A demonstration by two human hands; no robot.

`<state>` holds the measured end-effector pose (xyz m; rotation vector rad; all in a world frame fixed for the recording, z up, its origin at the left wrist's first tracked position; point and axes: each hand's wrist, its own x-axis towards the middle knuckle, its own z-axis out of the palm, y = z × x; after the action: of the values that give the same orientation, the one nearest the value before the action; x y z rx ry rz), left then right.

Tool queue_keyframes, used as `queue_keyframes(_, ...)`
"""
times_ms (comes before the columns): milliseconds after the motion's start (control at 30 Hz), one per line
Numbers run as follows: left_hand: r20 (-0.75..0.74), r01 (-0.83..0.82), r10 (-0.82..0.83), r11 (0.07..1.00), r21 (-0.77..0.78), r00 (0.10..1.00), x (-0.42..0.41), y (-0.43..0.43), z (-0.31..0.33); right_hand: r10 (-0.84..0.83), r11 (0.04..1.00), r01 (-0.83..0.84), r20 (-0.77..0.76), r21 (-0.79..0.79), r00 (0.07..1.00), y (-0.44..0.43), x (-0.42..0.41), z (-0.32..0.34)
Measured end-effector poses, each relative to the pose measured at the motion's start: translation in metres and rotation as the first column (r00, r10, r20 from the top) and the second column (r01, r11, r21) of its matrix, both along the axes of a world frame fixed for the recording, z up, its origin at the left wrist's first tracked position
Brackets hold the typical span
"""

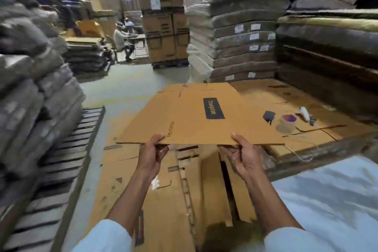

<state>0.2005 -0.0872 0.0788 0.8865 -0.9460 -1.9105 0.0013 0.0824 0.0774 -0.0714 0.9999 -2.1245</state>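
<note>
A flattened brown cardboard box (190,116) with a dark printed label is held out flat in front of me, above the floor. My left hand (152,153) grips its near edge at the left, thumb on top and fingers underneath. My right hand (244,154) grips the same edge further right in the same way. Beneath the held sheet lie more flattened boxes (163,200) spread on the floor.
A low stack of cardboard sheets (290,96) at right carries a tape roll (285,124), a dark small object (269,116) and a white item (304,114). Tall bundled cardboard stacks (235,26) stand behind and at left (30,88). A slatted pallet (61,170) lies left. A seated person (122,41) is far back.
</note>
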Motion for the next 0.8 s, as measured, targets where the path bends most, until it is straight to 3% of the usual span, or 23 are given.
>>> queue_keyframes(300,-0.031,-0.129,0.135,0.981,0.147,0.99,0.156,-0.107,-0.042,0.163,0.981,-0.166,0.035,0.1,0.986,-0.155,0.129,-0.049)
queue_keyframes(567,-0.025,-0.19,0.203,0.949,0.252,0.979,0.207,-0.144,-0.093,0.22,0.954,-0.237,0.108,0.184,0.97,-0.212,0.172,-0.089)
queue_keyframes(800,0.068,-0.232,0.225,0.88,0.415,0.972,0.215,-0.193,-0.208,0.229,0.9,-0.319,0.3,0.299,0.926,-0.253,0.171,-0.215)
